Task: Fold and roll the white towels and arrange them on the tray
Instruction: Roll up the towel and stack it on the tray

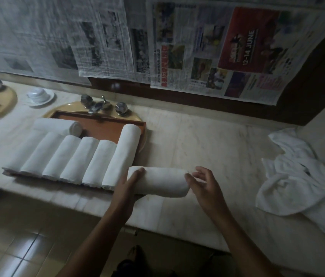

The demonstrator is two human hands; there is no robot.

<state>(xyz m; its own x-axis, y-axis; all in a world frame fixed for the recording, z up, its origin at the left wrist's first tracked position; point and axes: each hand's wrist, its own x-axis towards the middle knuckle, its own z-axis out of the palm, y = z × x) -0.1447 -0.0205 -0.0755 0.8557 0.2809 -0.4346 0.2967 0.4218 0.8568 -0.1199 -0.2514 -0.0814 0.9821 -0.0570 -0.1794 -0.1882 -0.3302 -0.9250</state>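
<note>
Eight rolled towels (157,181), one tray (105,126), one loose towel heap (297,182).

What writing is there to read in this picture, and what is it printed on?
"12-14 JUNE": sideways on the red advert in the hung newspaper.
All its other print: too small or blurred to read.
The rolled towels and tray: no writing visible.

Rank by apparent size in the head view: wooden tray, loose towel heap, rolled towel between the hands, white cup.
Largest first:
wooden tray
loose towel heap
rolled towel
white cup, smallest, though farther from the camera
</note>
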